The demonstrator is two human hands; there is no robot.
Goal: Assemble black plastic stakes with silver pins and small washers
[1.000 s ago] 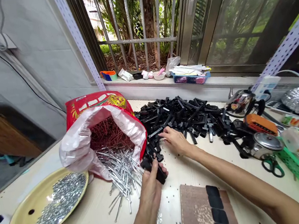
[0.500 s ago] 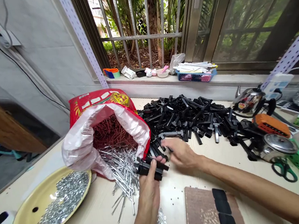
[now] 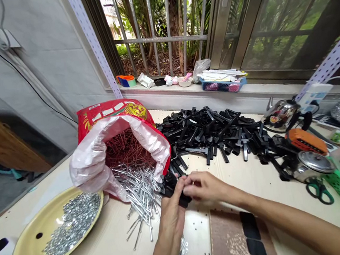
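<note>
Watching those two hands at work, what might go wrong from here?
The left hand holds bunched black parts, so one might slip out. Silvery rods spill from the red bag close beside that hand; a bump could scatter them. Loose washers by the left forearm might get swept aside.

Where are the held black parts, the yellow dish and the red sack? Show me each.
Held black parts (image 3: 167, 185): head view, on their exposed left end.
Yellow dish (image 3: 27, 249): head view, on its bare inner surface.
Red sack (image 3: 109, 110): head view, on its printed outer side.
</note>
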